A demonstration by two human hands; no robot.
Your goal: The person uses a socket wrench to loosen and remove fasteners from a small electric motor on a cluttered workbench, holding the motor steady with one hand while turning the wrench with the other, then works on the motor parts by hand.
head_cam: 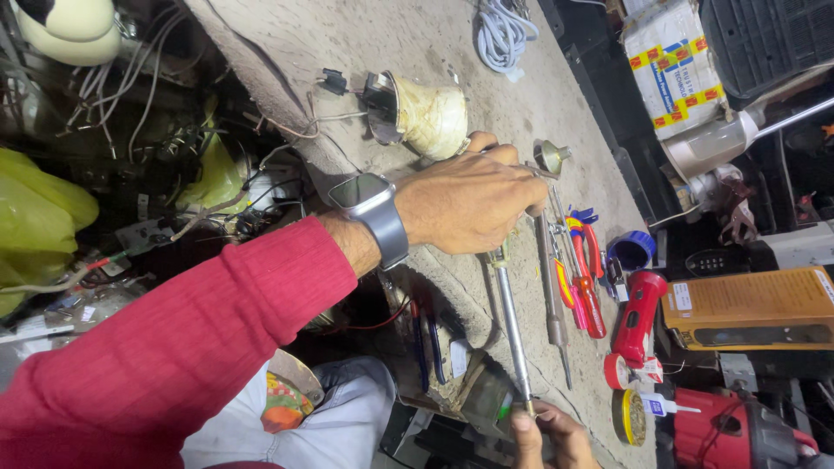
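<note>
Fingers (530,427) of the right hand (549,437), at the bottom edge of the head view, pinch the lower tip of a long, thin metal rod (511,317); whether the remaining fingers are curled or spread cannot be told, since the frame cuts the hand off. The rod is dull grey steel, straight and slender, running up the worn workbench (434,35) from that pinch to the left hand (473,202). That hand, with a red sleeve (174,347) and a grey-strapped wristwatch (372,213) behind it, lies knuckles up over the rod's top end, its fingers curled down and pressed together around it, so the end itself is hidden. Left of the rod the bench's chipped near edge drops off just beside it, with dark-handled pliers (426,343) hanging below. To the right the room is tight: a second metal tool (552,295) lies nearly parallel and close by, then red and yellow screwdrivers (584,282), a red torch (638,317), a blue tape roll (632,249) and a small open tin (632,417). Beyond the left hand a cream-coloured fitting with a black base (426,113) lies on its side, almost touching the knuckles, with a small brass funnel-shaped piece (550,156) by the fingertips. Farther up, the grey surface runs bare to a coil of pale cable (502,33).
</note>
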